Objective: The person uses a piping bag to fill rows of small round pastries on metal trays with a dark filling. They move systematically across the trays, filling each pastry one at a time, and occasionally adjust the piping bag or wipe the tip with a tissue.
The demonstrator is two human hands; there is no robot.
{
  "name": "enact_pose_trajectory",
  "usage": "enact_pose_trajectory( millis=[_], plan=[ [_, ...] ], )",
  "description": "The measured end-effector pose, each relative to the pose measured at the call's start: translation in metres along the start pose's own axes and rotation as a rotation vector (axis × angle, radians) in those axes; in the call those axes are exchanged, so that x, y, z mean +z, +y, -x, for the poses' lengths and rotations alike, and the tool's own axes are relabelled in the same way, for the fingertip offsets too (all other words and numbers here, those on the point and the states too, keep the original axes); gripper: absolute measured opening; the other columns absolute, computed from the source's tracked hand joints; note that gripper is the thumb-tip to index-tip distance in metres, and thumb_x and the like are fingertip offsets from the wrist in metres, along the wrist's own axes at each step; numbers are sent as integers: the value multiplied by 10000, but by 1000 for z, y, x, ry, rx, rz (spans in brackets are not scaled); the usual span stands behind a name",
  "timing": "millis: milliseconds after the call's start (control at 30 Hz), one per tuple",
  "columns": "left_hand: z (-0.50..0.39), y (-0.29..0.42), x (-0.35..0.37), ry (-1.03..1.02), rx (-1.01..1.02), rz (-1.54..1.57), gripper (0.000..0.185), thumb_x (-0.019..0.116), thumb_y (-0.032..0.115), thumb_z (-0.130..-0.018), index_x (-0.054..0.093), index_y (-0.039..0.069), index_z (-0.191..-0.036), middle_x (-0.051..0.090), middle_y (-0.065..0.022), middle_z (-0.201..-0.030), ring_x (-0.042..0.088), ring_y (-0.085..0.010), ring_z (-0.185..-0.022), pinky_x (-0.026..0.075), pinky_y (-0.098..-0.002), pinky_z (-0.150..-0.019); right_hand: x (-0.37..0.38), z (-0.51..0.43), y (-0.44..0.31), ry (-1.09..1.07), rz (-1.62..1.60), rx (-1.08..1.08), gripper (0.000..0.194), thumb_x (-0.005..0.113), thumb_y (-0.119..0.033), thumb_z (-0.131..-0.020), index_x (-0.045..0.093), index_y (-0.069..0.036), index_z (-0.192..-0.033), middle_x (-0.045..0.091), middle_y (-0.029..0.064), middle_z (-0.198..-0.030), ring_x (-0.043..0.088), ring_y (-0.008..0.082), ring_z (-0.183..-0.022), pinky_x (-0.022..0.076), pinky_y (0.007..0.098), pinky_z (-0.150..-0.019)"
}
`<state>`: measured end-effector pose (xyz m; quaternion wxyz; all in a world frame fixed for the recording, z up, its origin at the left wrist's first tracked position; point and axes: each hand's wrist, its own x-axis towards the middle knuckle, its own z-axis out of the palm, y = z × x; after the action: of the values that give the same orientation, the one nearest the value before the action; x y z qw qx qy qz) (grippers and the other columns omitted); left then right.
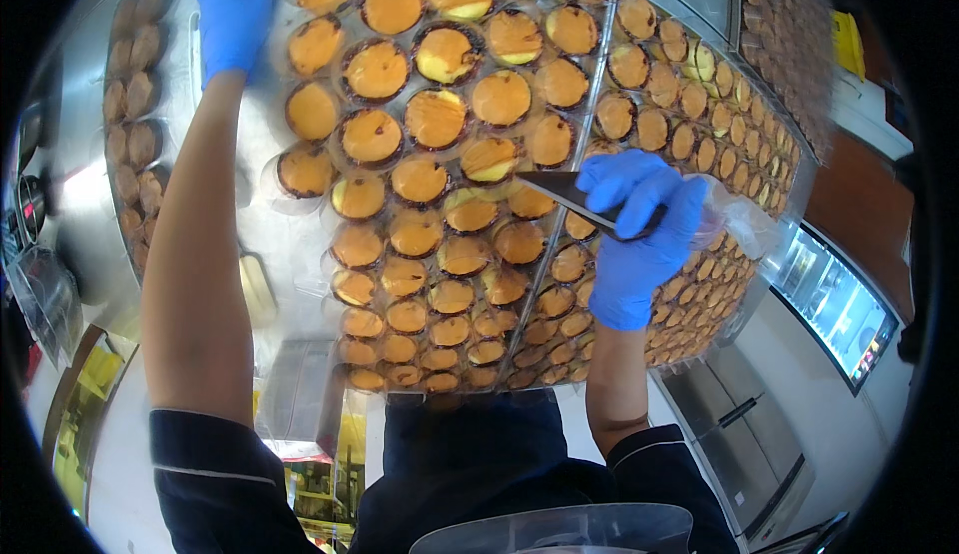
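Note:
In a blue glove, my right hand (640, 213) grips a thin, dark flat slab (566, 188) with a pale edge, which I cannot identify for sure. The slab points left over the tarts. Crumpled clear plastic film (738, 220) shows just behind that hand. My left hand (234, 18), also gloved in blue, reaches to the far left of the steel worktop (270, 269); its fingertips are hard to make out at the picture's top edge. Beside it lies a narrow white item (196, 48). Many round tarts (376, 68) with orange-brown tops stand in clear plastic cups between my hands.
More cupped tarts (682, 145) fill the right side, past a clear dividing edge (588, 134). Brown tart-shell-like rounds (142, 93) line the left, and others (783, 44) the far right. A cream-coloured block (256, 292), a plastic box (300, 389) and a lit screen (835, 299) are nearby.

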<state>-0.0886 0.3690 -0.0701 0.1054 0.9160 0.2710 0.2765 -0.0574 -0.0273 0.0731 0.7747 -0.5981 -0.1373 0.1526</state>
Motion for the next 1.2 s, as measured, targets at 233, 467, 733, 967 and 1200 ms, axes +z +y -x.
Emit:
enact_pose_trajectory(
  millis=[233,467,733,967,1200],
  plan=[
    [11,21,-12,77,-39,105,301,467,114,-904,505,16,-1186,519,-218,-1200,455,-373,-1174,361,-422,-1020,36,13,57,-84,88,-183,267,494,-67,-913,490,-11,-653,546,97,-718,532,198,-641,469,335,-606],
    [8,11,-4,99,-7,93,304,463,130,-899,512,-2,-1168,523,-229,-1193,456,-381,-1173,358,-428,-1024,32,16,58,-112,375,-361,212,507,-4,-873,495,-37,-663,546,66,-723,533,183,-656,447,294,-593],
    [5,15,-8,54,-35,74,279,451,107,-882,516,-10,-1127,524,-240,-1159,458,-402,-1138,370,-436,-1006,41,33,35,-101,600,-113,333,433,-145,-965,486,-30,-658,551,86,-716,540,176,-645,450,294,-601],
    [4,24,-14,59,-20,113,296,448,83,-880,498,-12,-1156,510,-243,-1183,456,-407,-1141,371,-432,-1006,40,-2,-1,282,166,67,518,348,-374,-1017,418,-49,-619,517,110,-614,541,244,-625,478,401,-672],
    [4,28,-18,30,-62,145,318,473,64,-869,490,-12,-1178,505,-238,-1203,452,-404,-1158,373,-432,-1008,41,-35,38,190,277,-192,525,356,-366,-1018,430,-46,-609,513,116,-604,537,258,-609,478,402,-672]
  ],
)
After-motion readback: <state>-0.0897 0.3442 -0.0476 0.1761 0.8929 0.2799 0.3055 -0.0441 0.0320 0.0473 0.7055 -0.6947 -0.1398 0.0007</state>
